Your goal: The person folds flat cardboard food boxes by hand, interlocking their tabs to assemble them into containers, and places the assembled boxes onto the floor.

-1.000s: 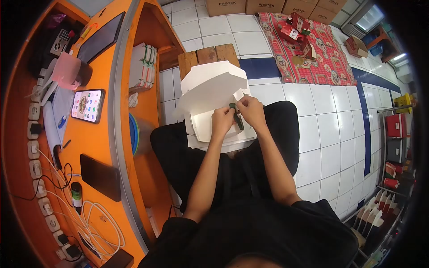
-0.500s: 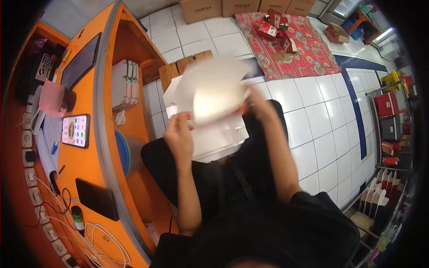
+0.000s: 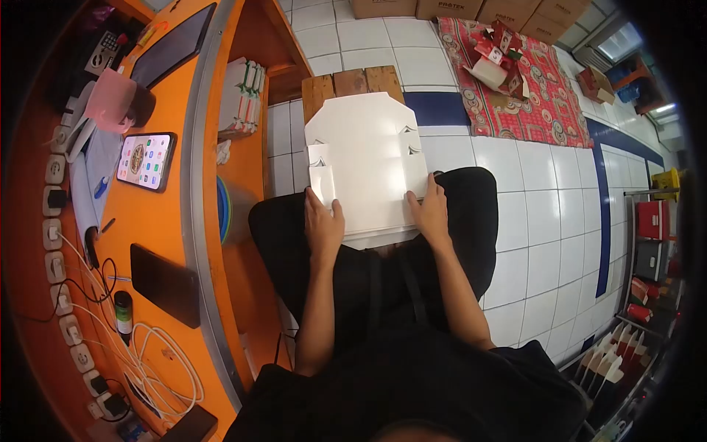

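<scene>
A white cardboard box blank [image 3: 366,162] lies flat across my lap and the stool, its far corners cut at a slant and small slots along both sides. My left hand [image 3: 324,225] grips its near left edge, thumb on top. At the near right edge my right hand [image 3: 430,212] holds it the same way, fingers along the side flap. Further layers of white cardboard show below its near edge; how many I cannot tell.
A wooden stool [image 3: 353,81] stands under the blank's far end. On my left is an orange counter [image 3: 166,243] with a lit phone [image 3: 146,160], a dark tablet [image 3: 166,283] and cables. Red boxes [image 3: 508,62] lie on a patterned red cloth [image 3: 545,110]. A rack [image 3: 626,243] stands right.
The blurred white cardboard piece raised over the stack has left my hands. My right hand has come down to the blank's right edge. A pale-flapped box now shows among those on the cloth.
</scene>
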The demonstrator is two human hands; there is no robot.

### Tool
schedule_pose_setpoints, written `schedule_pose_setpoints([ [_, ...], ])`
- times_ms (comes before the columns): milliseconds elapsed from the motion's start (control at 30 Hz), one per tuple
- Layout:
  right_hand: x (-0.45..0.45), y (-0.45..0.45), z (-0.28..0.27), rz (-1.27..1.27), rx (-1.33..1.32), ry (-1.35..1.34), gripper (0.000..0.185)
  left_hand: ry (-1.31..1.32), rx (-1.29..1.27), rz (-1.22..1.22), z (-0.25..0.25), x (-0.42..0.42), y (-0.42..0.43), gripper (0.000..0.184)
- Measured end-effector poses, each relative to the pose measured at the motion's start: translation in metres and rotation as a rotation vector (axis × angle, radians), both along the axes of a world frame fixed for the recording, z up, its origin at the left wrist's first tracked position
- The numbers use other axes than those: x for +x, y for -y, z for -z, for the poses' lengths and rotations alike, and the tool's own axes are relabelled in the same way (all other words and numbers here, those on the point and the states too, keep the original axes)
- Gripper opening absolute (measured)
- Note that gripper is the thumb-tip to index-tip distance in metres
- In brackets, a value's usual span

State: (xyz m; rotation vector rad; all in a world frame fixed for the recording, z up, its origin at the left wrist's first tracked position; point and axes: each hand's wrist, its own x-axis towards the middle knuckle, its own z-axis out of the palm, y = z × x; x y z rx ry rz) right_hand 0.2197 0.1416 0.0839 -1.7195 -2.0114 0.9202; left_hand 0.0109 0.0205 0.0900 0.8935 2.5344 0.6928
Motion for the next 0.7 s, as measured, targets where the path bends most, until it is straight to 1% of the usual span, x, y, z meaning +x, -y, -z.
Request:
schedule_pose_setpoints([
  [33,-0.005,0.004,-0.005,0.007,-0.003,-0.001,0.081,-0.114,0.107,0.029,0.004,0.005,0.000,0.071],
  [67,-0.009,0.006,-0.009,0.030,0.077,0.003,0.075,-0.235,0.143,0.062,0.012,0.007,0.001,0.070],
  [100,-0.012,0.007,-0.016,0.050,0.159,0.008,0.069,-0.237,0.146,0.065,0.007,0.009,0.000,0.070],
  [133,-0.011,0.006,-0.023,0.047,0.163,0.007,0.069,-0.218,0.159,0.116,0.001,0.010,0.000,0.069],
  [167,-0.011,0.004,-0.031,0.013,0.126,0.042,0.063,-0.198,0.173,0.163,-0.004,0.010,-0.001,0.069],
  [200,-0.011,0.002,-0.036,-0.024,0.088,0.079,0.058,-0.198,0.177,0.154,-0.012,0.010,-0.003,0.069],
  [233,-0.010,0.001,-0.034,-0.033,0.090,0.080,0.058,-0.104,0.172,0.143,-0.021,0.010,-0.005,0.065],
  [300,-0.008,-0.001,-0.024,0.032,0.010,-0.159,0.048,-0.008,0.166,0.126,-0.023,0.007,-0.008,0.063],
  [333,-0.008,-0.002,-0.015,0.028,0.008,-0.159,0.048,0.185,0.298,0.082,-0.020,0.003,-0.009,0.063],
  [367,-0.008,-0.003,-0.007,0.017,0.056,-0.237,0.046,0.378,0.427,0.038,-0.019,0.001,-0.009,0.064],
  [400,-0.010,-0.003,-0.010,0.009,0.105,-0.316,0.044,0.379,0.425,0.037,-0.018,0.001,-0.007,0.064],
  [433,-0.011,0.000,-0.012,0.014,0.104,-0.315,0.044,0.312,0.378,0.120,-0.016,0.001,-0.006,0.065],
  [467,-0.012,0.003,-0.015,-0.083,0.144,-0.187,0.045,0.245,0.331,0.203,-0.015,0.001,-0.005,0.066],
  [500,-0.013,0.006,-0.019,-0.178,0.183,-0.058,0.046,0.248,0.328,0.210,-0.012,0.002,-0.004,0.066],
  [533,-0.013,0.009,-0.008,-0.262,0.306,0.030,0.053,0.096,0.258,0.306,-0.010,0.002,-0.003,0.068],
  [567,-0.013,0.012,-0.006,-0.257,0.306,0.033,0.053,-0.058,0.191,0.399,-0.007,0.003,-0.004,0.071],
  [600,-0.016,0.015,-0.007,-0.301,0.354,0.171,0.055,-0.101,0.087,0.418,-0.016,0.009,-0.006,0.067],
  [633,-0.018,0.019,-0.008,-0.347,0.397,0.310,0.056,-0.099,0.088,0.421,-0.019,0.013,-0.008,0.067],
  [700,-0.017,0.020,-0.005,-0.351,0.455,0.364,0.056,-0.279,-0.094,0.492,-0.022,0.020,-0.013,0.059],
])
